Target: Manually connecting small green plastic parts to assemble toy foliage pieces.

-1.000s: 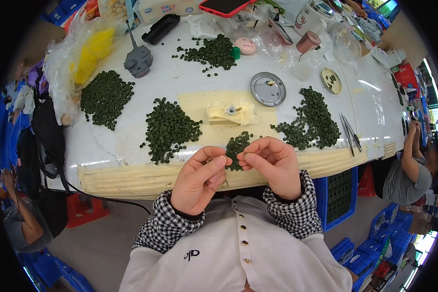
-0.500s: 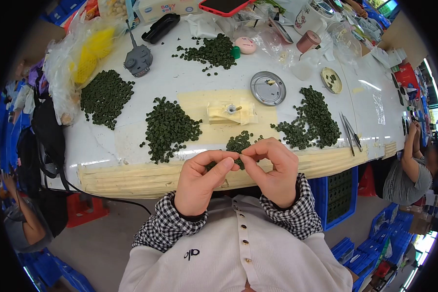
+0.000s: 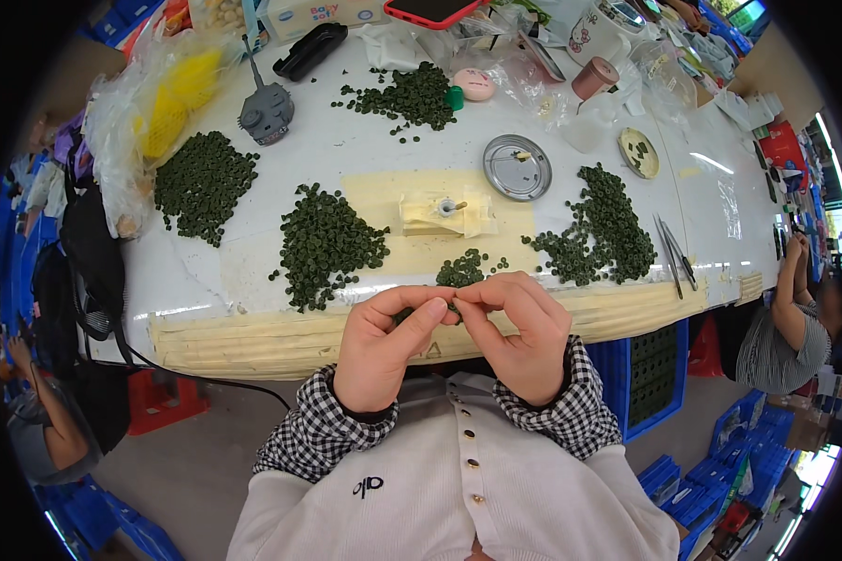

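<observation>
Close together at the table's near edge, my left hand (image 3: 376,351) and my right hand (image 3: 524,329) meet at the fingertips. Both are closed in a pinch on a small dark green part (image 3: 454,312), mostly hidden by the fingers. Just beyond the fingertips lies a little heap of like round green parts (image 3: 461,269). Larger heaps flank it: one to the left (image 3: 329,245), another to the right (image 3: 613,229). Behind the little heap, a clear block with an upright pin (image 3: 447,215) is stuck onto yellow tape.
Farther back are a round metal lid (image 3: 516,168), a grey toy tank turret (image 3: 267,112), a red-cased phone (image 3: 432,9) and more green heaps (image 3: 206,182). Tweezers (image 3: 672,252) lie at right. Yellow padding (image 3: 243,341) lines the near edge. A blue crate (image 3: 617,374) stands below.
Both hands have dipped slightly toward me, and the right hand has shifted a little left. Their fingertips still meet in the pinch. The things on the table lie as before.
</observation>
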The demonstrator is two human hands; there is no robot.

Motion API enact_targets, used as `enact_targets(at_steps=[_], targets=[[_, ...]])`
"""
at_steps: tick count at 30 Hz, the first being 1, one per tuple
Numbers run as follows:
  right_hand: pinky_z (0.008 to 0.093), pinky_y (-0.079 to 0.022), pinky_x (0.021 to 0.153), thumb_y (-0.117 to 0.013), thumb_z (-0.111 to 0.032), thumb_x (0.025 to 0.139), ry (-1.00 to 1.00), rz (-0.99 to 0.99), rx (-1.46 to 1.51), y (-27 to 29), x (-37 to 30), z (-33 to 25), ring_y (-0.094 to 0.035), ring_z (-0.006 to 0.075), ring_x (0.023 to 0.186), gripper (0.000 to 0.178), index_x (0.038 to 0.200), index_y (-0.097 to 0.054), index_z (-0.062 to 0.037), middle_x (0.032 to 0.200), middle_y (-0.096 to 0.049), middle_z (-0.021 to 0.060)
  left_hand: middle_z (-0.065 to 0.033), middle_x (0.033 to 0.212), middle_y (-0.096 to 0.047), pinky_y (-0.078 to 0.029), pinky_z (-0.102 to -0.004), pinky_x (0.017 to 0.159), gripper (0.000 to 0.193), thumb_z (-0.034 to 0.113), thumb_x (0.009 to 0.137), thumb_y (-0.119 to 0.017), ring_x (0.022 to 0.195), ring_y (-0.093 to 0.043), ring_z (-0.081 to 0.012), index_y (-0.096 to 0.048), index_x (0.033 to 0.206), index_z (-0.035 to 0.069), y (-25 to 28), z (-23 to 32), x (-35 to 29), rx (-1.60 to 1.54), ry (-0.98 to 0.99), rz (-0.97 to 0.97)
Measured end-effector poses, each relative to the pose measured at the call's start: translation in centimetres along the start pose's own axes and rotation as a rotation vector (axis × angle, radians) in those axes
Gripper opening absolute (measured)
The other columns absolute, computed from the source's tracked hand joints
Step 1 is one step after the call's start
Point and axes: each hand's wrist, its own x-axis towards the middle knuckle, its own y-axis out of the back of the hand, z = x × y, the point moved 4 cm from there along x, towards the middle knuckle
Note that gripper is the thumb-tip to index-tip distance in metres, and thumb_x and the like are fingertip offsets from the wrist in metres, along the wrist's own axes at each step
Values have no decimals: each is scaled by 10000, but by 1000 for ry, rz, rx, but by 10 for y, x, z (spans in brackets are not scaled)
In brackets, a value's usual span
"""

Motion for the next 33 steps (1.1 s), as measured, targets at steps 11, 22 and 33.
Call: enact_targets(at_steps=[11,22,33], targets=[[271,-463,517,-664,47,683,82,1,-65,-3,-1,2,-569,206,609,206,883,-642,-2,750,-579,92,-53,819,-631,-289,-170,475,213,102,889,-531,515,-345,-16,-591,1052,-21,3,-3,2,-168,53,-20],[276,-465,556,-621,60,737,-19,-25,12,-6,0,6,-566,201,642,120,839,-587,9,782,-554,102,-65,823,-627,-287,-173,476,196,91,879,-546,526,-352,-16,-599,1039,-10,4,-5,1,-141,56,-32],[214,-464,658,-558,0,839,-439,-154,543,-11,-9,27,-569,97,731,57,884,-545,32,823,-556,55,-74,897,-628,-442,-180,676,173,-26,800,-614,825,-578,-89,-594,971,-11,2,-2,0,-69,-22,6]])
